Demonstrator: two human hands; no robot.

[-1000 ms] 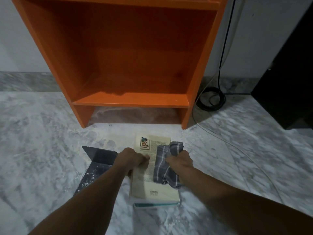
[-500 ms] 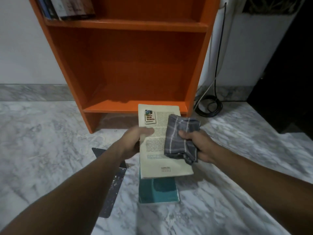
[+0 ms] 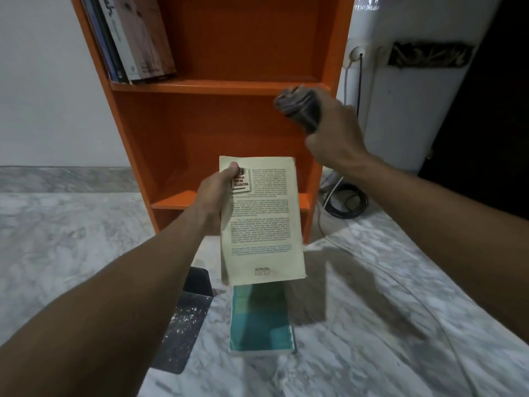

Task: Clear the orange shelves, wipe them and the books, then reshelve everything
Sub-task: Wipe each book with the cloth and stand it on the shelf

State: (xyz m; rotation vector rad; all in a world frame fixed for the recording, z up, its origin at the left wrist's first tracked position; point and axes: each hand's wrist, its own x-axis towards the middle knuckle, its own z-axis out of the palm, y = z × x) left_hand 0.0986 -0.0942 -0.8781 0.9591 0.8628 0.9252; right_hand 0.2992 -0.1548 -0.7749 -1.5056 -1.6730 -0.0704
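Reshelving looked partly done: a few books (image 3: 134, 38) leaned at the upper left of the orange wooden bookshelf (image 3: 217, 87), while a teal paperback (image 3: 260, 319) lay on the marble floor (image 3: 372, 310) beside a dark metal bookend (image 3: 186, 316), yet to go back. The left hand (image 3: 213, 202) gripped a cream, text-covered paperback (image 3: 262, 224) by its left edge, in front of the lower compartment. The right hand (image 3: 332, 130), higher up, was clenched round a bunched grey cloth (image 3: 299, 108).
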